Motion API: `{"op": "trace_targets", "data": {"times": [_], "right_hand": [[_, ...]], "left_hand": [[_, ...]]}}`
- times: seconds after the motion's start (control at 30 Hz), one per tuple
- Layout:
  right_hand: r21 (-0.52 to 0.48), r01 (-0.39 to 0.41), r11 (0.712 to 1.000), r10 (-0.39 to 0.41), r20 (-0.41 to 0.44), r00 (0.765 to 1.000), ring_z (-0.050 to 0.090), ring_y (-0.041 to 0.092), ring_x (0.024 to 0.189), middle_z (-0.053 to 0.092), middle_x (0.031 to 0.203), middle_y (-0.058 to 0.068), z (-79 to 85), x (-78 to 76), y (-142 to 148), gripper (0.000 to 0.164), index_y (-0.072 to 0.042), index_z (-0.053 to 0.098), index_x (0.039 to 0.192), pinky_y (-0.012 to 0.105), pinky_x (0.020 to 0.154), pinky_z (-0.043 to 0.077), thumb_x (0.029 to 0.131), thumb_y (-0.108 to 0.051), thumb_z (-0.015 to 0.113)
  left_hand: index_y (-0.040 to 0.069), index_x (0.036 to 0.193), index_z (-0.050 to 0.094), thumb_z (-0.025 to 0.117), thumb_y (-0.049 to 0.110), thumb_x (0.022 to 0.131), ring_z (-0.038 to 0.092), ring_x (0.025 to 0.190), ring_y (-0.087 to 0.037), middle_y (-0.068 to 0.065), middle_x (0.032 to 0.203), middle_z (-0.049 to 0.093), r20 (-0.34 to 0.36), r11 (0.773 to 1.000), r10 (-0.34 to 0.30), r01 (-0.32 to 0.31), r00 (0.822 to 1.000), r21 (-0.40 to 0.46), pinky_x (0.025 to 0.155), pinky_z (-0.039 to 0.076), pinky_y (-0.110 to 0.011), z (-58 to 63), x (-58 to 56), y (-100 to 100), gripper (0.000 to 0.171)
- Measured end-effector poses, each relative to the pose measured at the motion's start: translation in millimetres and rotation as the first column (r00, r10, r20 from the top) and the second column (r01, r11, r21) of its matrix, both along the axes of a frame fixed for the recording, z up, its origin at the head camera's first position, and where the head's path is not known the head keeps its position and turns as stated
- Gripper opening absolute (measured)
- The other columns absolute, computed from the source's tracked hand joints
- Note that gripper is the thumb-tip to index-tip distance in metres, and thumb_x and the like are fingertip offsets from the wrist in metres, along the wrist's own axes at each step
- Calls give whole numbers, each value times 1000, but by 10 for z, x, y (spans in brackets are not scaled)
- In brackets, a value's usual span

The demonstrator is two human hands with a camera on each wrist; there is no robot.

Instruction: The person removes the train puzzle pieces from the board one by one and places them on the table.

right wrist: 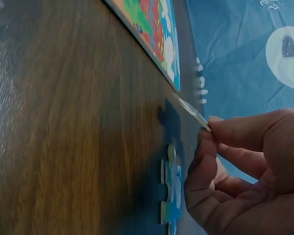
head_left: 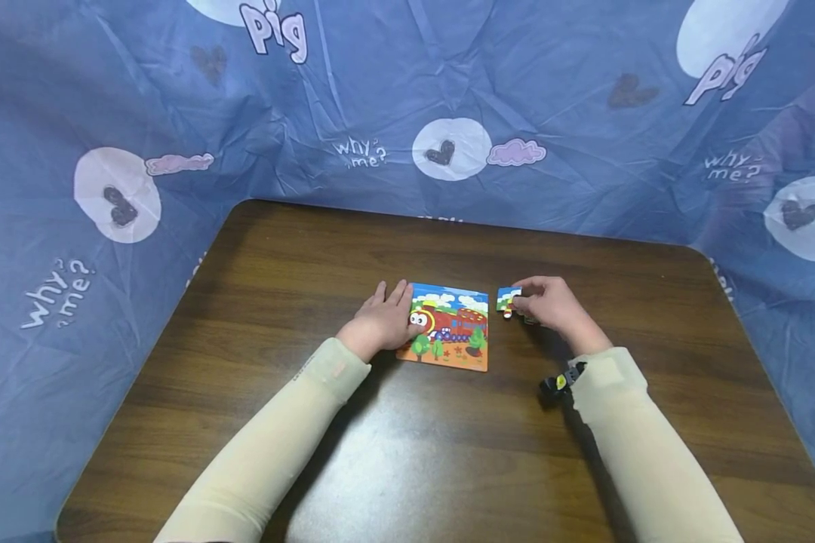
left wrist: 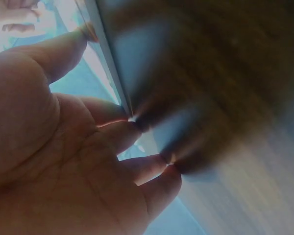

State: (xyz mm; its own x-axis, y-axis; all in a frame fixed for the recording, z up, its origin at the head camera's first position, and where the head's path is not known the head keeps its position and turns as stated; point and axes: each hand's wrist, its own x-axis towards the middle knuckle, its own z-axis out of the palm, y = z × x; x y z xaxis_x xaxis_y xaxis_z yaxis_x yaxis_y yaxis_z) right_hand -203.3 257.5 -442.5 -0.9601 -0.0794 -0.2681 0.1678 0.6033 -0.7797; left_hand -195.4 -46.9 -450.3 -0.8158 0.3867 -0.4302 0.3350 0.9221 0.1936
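Puzzle piece [head_left: 506, 295] just right of train picture [head_left: 458, 324], pinched in right hand [head_left: 552, 305]; left hand [head_left: 380, 323], fingers extended, touches picture's left edge.

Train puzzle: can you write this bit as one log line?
left hand: at left edge of train puzzle | right hand: fingers pinching jigsaw piece | piece: raised above wooden table

2 hands: 1 L hand [head_left: 380, 323], 1 R hand [head_left: 552, 303]. 2 sleeves [head_left: 261, 456]. 1 puzzle [head_left: 450, 327] w/ 1 train [head_left: 465, 326], 3 trees [head_left: 477, 339]. 1 held pc [head_left: 506, 296]; min. 1 tbl pc [right wrist: 173, 191], exact no. unclear. 1 blk device [head_left: 553, 385]. 1 tbl [head_left: 387, 452]. Head view cloth [head_left: 387, 83]: 5 hearts [head_left: 441, 153], 3 "why me?" prints [head_left: 360, 153], 2 "pig" prints [head_left: 275, 30].
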Motion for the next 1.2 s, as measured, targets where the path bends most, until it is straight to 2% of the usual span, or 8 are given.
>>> {"op": "trace_targets", "data": {"times": [0.1,0.2,0.33,0.43,0.67,0.97,1.07,1.2], "right_hand": [[28,-20,999,21,-12,1000,64,29,75,71,85,18,-28,-7,7,35,5,63,131,39,66,53,99,-8,66],[111,-31,993,36,-47,998,64,25,72,70,81,15,-59,-14,-6,35,4,65,129,35,63,51,97,-10,70],[245,-15,969,38,-89,995,60,21,70,67,81,10,-72,-15,-61,35,1,68,124,34,61,48,92,-14,72],[293,-1,956,33,-101,994,58,25,74,66,87,12,-67,-15,-108,36,0,69,123,38,64,48,90,-15,73],[343,-20,939,61,-110,992,61,33,97,68,111,21,-98,-14,-138,41,2,68,126,49,83,50,92,-20,77],[371,-26,928,68,-100,993,57,42,118,64,126,26,-132,-21,-159,45,4,69,125,57,96,47,91,-23,79],[376,-22,926,64,-100,993,56,42,120,64,126,26,-137,-23,-159,44,5,70,123,57,97,46,91,-24,79],[377,-8,926,51,-104,993,59,40,114,67,120,25,-140,-29,-171,41,5,72,119,55,94,48,90,-23,80]], "left_hand": [[7,164,2,40,55,107,-1,152,-41,-11,169,-1,0,1000,-4,4,1000,-6,121,8,-46,1,-3,-8,83],[7,164,2,40,55,107,-1,152,-41,-11,169,-1,5,1000,2,-2,1000,1,121,8,-46,2,-3,-9,83],[8,164,2,40,55,107,-2,152,-41,-10,169,-1,12,1000,13,-13,1000,11,121,8,-45,1,0,-8,83],[8,164,2,40,55,107,-1,152,-40,-10,170,-1,9,1000,10,-10,1000,7,121,8,-45,-7,-2,-6,83],[8,164,2,39,56,106,-1,152,-40,-10,169,-1,3,1000,-4,4,1000,-13,121,8,-45,-24,-11,3,83],[9,164,2,39,56,106,-1,152,-40,-10,170,-1,0,1000,0,0,1000,-18,121,9,-46,-33,-9,9,83],[9,164,2,40,56,106,-1,152,-40,-9,170,-1,0,1000,10,-10,1000,-13,121,9,-46,-30,-8,9,83],[9,164,2,40,56,106,-1,152,-40,-9,170,-1,2,1000,22,-22,1000,-13,121,10,-46,-23,-7,7,83]]}}
